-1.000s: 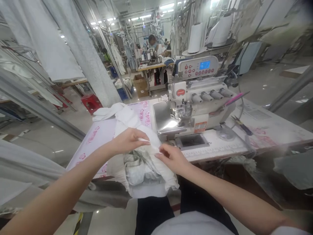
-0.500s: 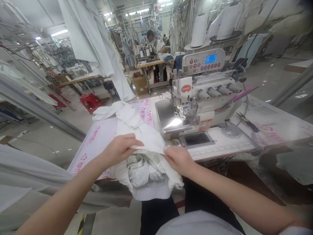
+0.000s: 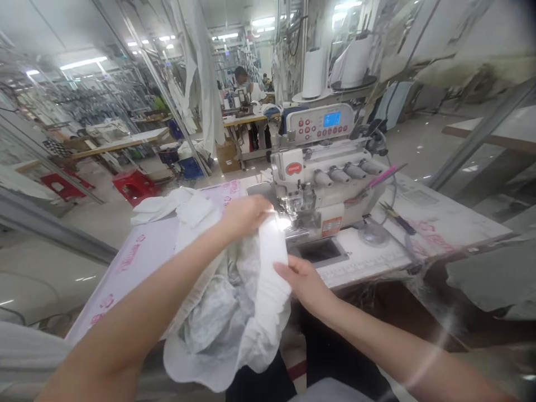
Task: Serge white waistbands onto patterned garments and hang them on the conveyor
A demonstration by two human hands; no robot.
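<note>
A white garment point(image 3: 234, 312) hangs off the front of the sewing table point(image 3: 439, 234) into my lap. My left hand point(image 3: 245, 215) is closed on its upper edge and holds it up to the presser foot of the white overlock sewing machine point(image 3: 326, 178). Lower down, my right hand point(image 3: 304, 279) grips the same edge, fingers pressed on the cloth beside the machine's dark bed opening point(image 3: 320, 251). The strip of fabric between my hands runs upright toward the needle.
More white cloth pieces point(image 3: 171, 206) lie on the table's left side. Scissors point(image 3: 396, 218) rest right of the machine, which has a control panel point(image 3: 322, 123) on top. Red stools point(image 3: 136, 184), other tables, hanging fabric and a seated person point(image 3: 243, 84) stand behind.
My left hand has lifted the garment's edge forward to the machine's presser foot. The right hand slid down the edge, and the fabric now stretches between them. My head turned right.
</note>
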